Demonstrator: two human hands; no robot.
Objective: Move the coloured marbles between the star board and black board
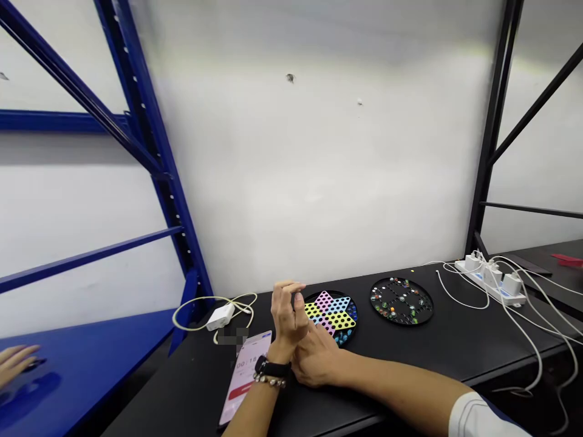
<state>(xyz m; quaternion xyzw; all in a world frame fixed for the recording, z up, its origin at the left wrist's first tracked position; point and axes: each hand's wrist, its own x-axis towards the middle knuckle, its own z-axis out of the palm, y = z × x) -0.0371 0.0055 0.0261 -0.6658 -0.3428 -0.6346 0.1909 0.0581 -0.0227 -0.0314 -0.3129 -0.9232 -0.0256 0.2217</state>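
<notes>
My left hand (286, 318) is raised above the black bench, with a black wristwatch and a beaded bracelet on its wrist. Its fingers curl loosely, and nothing shows in them. My right hand (314, 358) lies flat against the heel of my left hand, holding nothing visible. Just behind both hands is a round Chinese checkers board (331, 315) with a pastel star, partly hidden by them. To its right, a round black board (401, 300) carries several coloured marbles. Below my left wrist lies a phone (243, 376) showing a timer.
A white charger (221, 317) with a looped cable sits on the bench (387, 358). At right are a power strip (489, 276) and trailing white cables. A blue steel shelf (82, 370) runs along the left, with another person's hand (16, 364) at its edge.
</notes>
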